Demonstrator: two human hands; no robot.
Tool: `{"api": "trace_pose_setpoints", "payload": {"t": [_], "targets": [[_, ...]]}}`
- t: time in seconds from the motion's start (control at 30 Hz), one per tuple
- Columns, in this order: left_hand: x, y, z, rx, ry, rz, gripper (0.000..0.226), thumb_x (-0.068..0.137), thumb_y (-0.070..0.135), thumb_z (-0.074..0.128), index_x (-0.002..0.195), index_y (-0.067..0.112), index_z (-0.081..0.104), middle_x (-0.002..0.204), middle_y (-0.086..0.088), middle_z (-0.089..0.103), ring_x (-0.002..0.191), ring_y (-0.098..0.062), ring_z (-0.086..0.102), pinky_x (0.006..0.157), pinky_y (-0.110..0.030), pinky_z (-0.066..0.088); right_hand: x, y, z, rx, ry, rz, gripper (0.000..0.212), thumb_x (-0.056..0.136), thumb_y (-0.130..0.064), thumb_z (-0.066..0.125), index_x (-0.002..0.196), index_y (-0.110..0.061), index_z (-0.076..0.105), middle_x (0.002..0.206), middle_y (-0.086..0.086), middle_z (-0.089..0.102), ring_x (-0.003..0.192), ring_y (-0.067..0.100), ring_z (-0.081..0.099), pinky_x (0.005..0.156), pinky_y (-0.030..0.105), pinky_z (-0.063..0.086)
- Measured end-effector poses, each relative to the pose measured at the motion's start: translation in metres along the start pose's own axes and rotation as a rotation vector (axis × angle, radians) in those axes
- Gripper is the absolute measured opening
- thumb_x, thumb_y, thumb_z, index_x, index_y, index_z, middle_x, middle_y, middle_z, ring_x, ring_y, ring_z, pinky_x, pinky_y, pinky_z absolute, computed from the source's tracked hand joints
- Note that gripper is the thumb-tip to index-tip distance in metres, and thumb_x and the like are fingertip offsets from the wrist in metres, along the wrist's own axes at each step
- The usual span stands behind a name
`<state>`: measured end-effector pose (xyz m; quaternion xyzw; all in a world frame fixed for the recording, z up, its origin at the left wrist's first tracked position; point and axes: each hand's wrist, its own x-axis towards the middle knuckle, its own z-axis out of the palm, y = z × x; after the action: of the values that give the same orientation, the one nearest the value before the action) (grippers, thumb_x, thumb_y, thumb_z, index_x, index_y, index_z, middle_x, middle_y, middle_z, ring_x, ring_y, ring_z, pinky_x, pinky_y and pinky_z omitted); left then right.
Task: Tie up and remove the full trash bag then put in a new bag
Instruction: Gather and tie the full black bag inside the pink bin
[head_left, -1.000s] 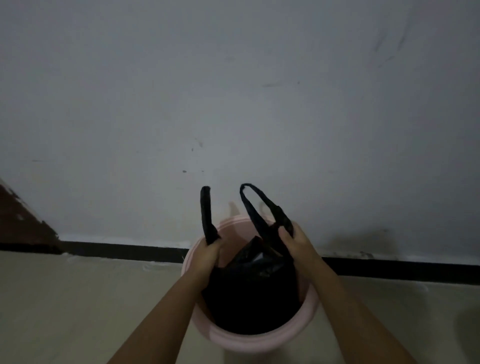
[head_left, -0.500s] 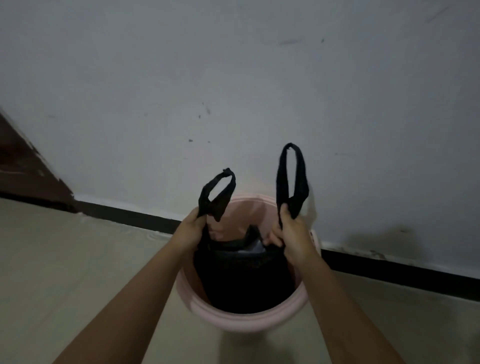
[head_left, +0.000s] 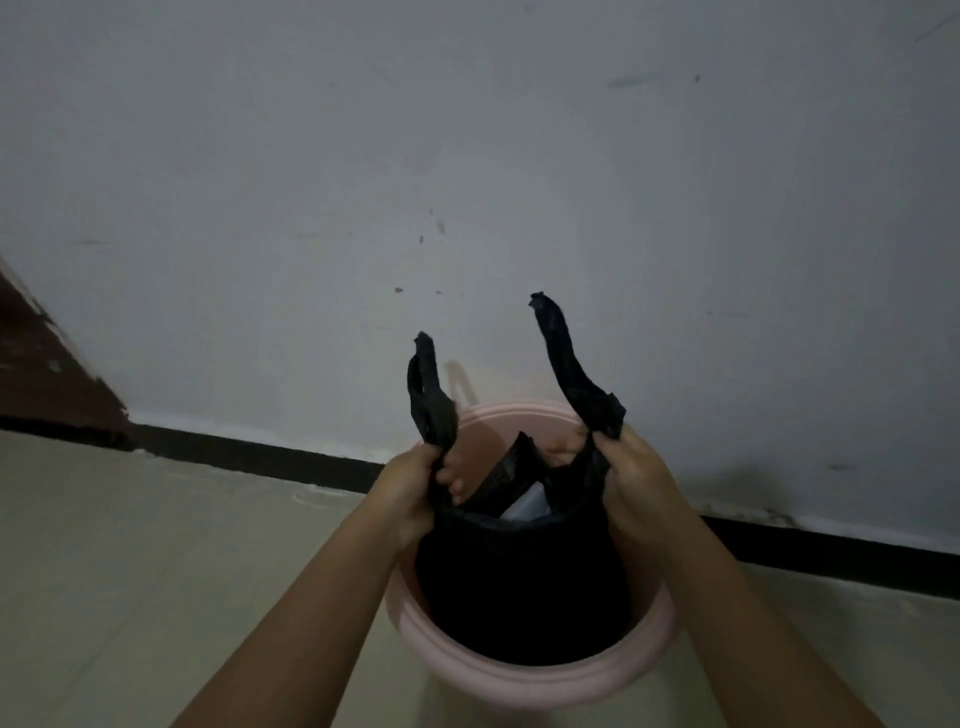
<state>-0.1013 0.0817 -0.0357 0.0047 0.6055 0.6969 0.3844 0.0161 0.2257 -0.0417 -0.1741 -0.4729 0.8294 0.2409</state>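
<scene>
Head view: black trash bag (head_left: 524, 577) sits inside pink bin (head_left: 530, 675) on floor by wall. Left hand (head_left: 410, 488) fingers curled tight around left handle (head_left: 431, 400), loop sticking up above fist. Right hand (head_left: 634, 488) pinches base of right handle (head_left: 571, 369), also upright. Bag mouth open between hands; pale item inside.

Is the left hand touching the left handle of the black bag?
Touching. The head view shows the left hand closed around the base of the left handle of the black bag.
</scene>
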Motion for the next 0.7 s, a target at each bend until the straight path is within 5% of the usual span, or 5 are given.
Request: {"api": "trace_pose_setpoints", "payload": {"t": [0.17,0.33,0.5,0.6,0.7], "targets": [[0.015,-0.002,0.001,0.024,-0.057,0.034,0.032,0.098,0.01,0.028,0.073,0.007,0.047,0.043,-0.004,0.05,0.026,-0.012,0.055,0.034,-0.017,0.043,-0.007,0.005,0.012,-0.184,0.075,-0.119,0.034,0.099,-0.001,0.022,0.078,-0.014,0.046,0.034,-0.007,0.042,0.028,0.008,0.04,0.036,0.015,0.042],[0.017,-0.011,0.008,0.486,-0.148,0.142,0.025,0.096,0.008,0.031,0.106,0.009,0.054,0.051,-0.003,0.05,0.03,-0.007,0.037,0.033,-0.016,0.025,-0.029,0.019,0.019,-0.89,0.195,-0.339,0.021,0.095,-0.018,0.037,0.101,-0.035,0.049,0.056,-0.021,0.044,0.048,0.002,0.037,0.047,0.012,0.035],[0.002,-0.006,0.002,0.345,-0.509,0.109,0.038,0.069,-0.012,0.048,0.037,0.009,0.051,0.022,0.005,0.04,0.022,0.0,0.034,0.031,-0.01,0.027,-0.052,0.021,0.045,-1.032,-0.055,-0.319,0.017,0.091,-0.022,0.037,0.103,-0.018,0.048,0.082,-0.003,0.055,0.065,-0.008,0.049,0.057,0.005,0.036],[-0.015,0.002,-0.013,0.194,-0.723,0.08,0.021,0.03,0.004,0.081,0.041,0.012,0.065,0.032,0.005,0.053,0.03,0.0,0.047,0.035,-0.009,0.039,-0.055,0.017,0.048,-1.228,-0.079,-0.355,0.039,0.092,-0.029,0.03,0.103,-0.002,0.055,0.086,0.009,0.059,0.077,0.015,0.051,0.058,0.014,0.034],[-0.017,-0.001,-0.023,0.134,-0.74,0.113,0.034,0.036,0.045,0.087,0.049,0.018,0.069,0.037,0.006,0.058,0.033,-0.001,0.052,0.037,-0.008,0.041,-0.057,0.013,0.05,-1.323,-0.13,-0.272,0.038,0.097,-0.023,0.035,0.1,0.009,0.056,0.092,0.025,0.064,0.079,0.027,0.056,0.057,0.022,0.034]]}}
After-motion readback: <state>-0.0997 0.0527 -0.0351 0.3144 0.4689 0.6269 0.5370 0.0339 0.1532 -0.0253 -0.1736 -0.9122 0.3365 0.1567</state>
